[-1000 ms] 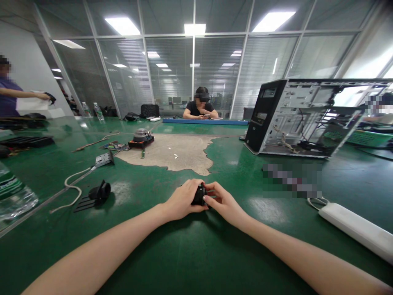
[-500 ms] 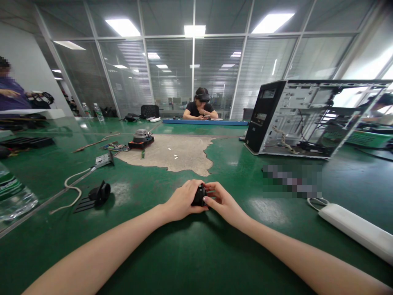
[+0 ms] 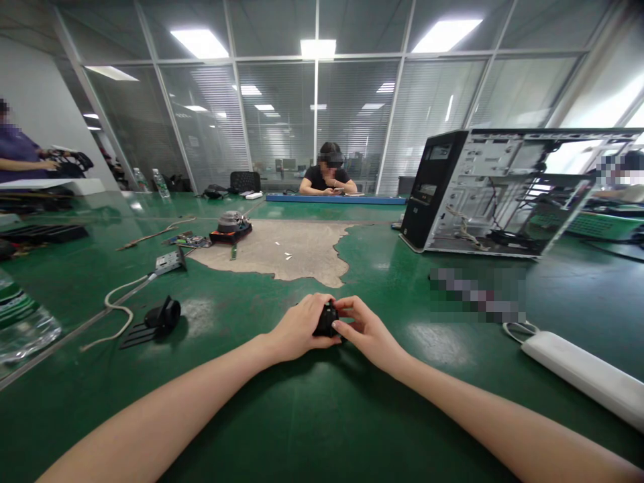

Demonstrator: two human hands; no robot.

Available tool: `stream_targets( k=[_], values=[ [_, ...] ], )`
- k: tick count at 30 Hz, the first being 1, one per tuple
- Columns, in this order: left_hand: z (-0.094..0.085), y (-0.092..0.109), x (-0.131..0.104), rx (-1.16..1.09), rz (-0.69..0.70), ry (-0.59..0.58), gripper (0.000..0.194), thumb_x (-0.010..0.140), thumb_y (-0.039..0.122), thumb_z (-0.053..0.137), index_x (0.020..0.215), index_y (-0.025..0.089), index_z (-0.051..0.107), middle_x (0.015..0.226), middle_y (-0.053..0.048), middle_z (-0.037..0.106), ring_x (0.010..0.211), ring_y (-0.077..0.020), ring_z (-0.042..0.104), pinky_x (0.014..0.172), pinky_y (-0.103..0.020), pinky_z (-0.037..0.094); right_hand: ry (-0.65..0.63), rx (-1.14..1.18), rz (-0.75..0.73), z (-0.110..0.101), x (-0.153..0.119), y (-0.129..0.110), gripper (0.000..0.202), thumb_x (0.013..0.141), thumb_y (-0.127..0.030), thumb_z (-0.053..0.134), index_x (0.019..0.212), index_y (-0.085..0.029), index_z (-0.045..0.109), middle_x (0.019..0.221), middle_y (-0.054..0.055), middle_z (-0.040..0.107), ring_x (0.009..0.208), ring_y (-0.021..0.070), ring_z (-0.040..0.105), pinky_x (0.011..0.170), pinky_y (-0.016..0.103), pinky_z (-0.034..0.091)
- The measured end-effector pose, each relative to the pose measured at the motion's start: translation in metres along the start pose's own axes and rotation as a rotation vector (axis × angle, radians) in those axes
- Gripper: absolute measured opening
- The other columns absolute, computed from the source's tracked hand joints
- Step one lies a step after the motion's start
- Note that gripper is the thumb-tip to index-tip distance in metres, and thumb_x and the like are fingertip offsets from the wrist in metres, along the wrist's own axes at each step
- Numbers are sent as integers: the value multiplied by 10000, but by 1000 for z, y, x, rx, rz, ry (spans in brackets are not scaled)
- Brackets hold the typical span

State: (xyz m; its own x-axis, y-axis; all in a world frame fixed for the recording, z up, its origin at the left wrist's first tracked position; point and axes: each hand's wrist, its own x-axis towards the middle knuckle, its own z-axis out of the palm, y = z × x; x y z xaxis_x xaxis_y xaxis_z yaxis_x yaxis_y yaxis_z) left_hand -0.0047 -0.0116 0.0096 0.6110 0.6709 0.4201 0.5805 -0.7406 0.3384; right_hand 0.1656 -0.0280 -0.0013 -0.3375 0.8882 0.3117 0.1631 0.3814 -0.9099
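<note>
In the middle of the head view, a small black part is held low over the green table. My left hand wraps round its left side, with the thumb along the near edge. From the right, my right hand grips it between thumb and bent fingers. Much of the part is hidden by the fingers, so its exact kind cannot be made out. Left of my forearm lies a black plastic piece with a round end and several flat prongs.
An open computer case lies at the right, with a white power strip nearer. Behind my hands is a bare brown patch. At left are a bracket with a cable, a cooler and a water bottle. A person sits opposite.
My hands and the black part stay almost in place, with only slight finger movement. At the far left, another person's arm has shifted toward the dark bundle there.
</note>
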Motion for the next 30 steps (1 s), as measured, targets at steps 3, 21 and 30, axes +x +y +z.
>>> stream_targets(
  k=[3, 21, 30],
  values=[
    [0, 0, 0, 7, -4, -1, 545, 682, 415, 606, 1104, 201, 334, 1016, -62, 484, 907, -217, 480, 773, -357, 424, -34, 20, 48, -1, 0, 0, 235, 765, -251, 527, 981, -206, 444, 955, 39, 531, 887, 157, 546, 700, 287, 494],
    [0, 0, 0, 8, -7, -5, 550, 689, 416, 599, 1114, 202, 322, 1035, -67, 478, 916, -222, 475, 776, -366, 428, -51, 28, 65, 0, 0, -2, 226, 767, -231, 518, 973, -200, 432, 914, 34, 538, 850, 154, 557, 691, 288, 486],
    [0, 0, 1, 4, -8, -12, 536, 689, 414, 597, 1102, 200, 331, 1037, -67, 478, 919, -223, 477, 775, -364, 429, -5, -29, -3, 0, -2, -6, 145, 760, -232, 525, 885, -200, 460, 907, 29, 517, 929, 175, 527, 635, 252, 489]
  ],
)
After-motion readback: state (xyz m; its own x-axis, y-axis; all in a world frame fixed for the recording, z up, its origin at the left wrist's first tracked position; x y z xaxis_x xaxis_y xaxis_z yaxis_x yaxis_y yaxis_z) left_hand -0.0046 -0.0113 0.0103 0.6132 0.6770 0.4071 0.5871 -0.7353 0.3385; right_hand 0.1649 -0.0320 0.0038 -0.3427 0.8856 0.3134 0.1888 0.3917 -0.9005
